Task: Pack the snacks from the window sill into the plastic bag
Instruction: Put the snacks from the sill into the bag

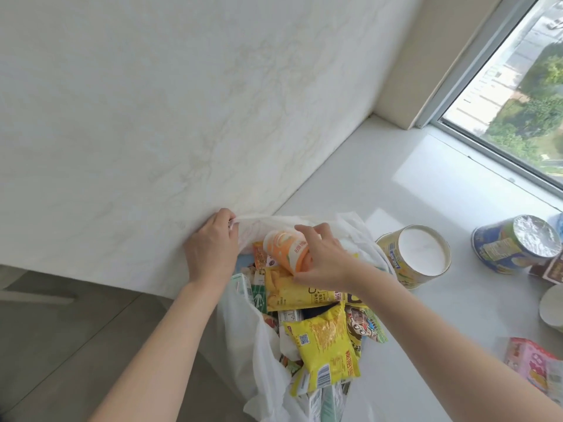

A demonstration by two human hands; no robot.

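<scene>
Holding the far rim of the thin white plastic bag (265, 345) up and back against the pale marbled wall (152, 102), left hand (210, 248) pinching the edge between curled fingers, apparently to keep the mouth wide for loading. Gripping an orange-and-white paper snack cup (286, 249) in the right hand (323, 263), fingers wrapped round its lower end, cup tipped on its side with the lid end toward the wall, poised just over the packets already in the bag. Lying that way probably to fit the gap left at the back of the load.

Already stuffed: a flat yellow foil packet (292, 289) under the cup, a crinkled yellow noodle packet (327, 336) nearer the body, further small wrappers beneath. Nearly full, by the look of it, with packets spilling past the near lip; little slack left except at the wall side.

Still waiting on the white window sill (426, 178): a yellow round tub with a white lid (414, 257) just beside the bag, a blue round tub with a foil top (515, 243) further right, a pink wrapped packet (536, 363) at the right edge, a white lidded cup (553, 306) partly out of frame. Plenty of bare sill toward the window; wall tight on the left, sill edge dropping to the floor below the bag, so risk of toppling that way.
</scene>
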